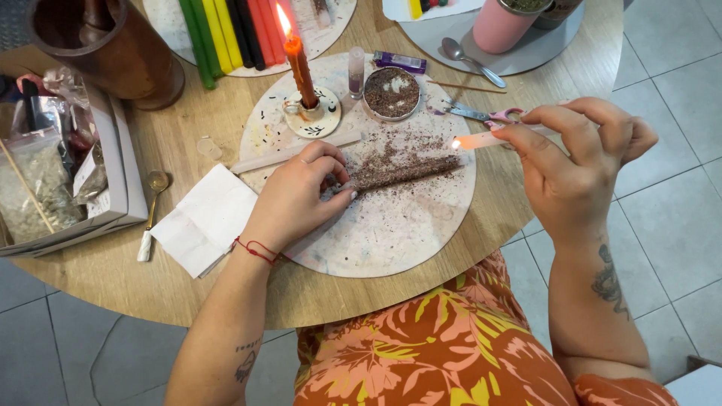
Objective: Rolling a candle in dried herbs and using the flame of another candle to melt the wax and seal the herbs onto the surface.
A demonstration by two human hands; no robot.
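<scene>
My left hand (pixel 301 194) presses down on one end of a long candle coated in dark crumbled herbs (pixel 402 171), which lies across a round pale work board (pixel 391 233). My right hand (pixel 575 162) holds a thin lit candle (pixel 481 140) sideways, its small flame pointing at the coated candle's right tip. Loose dark herb crumbs are scattered over the board around the coated candle.
A lit orange candle (pixel 299 68) stands in a small white holder. Near it are a round tin of herbs (pixel 391 92), a small vial, a purple lighter (pixel 400 61), pink scissors (pixel 489 115), coloured candles (pixel 229 34), a wooden mortar (pixel 109 49), a white napkin (pixel 203 219) and a box of bagged herbs (pixel 53 177).
</scene>
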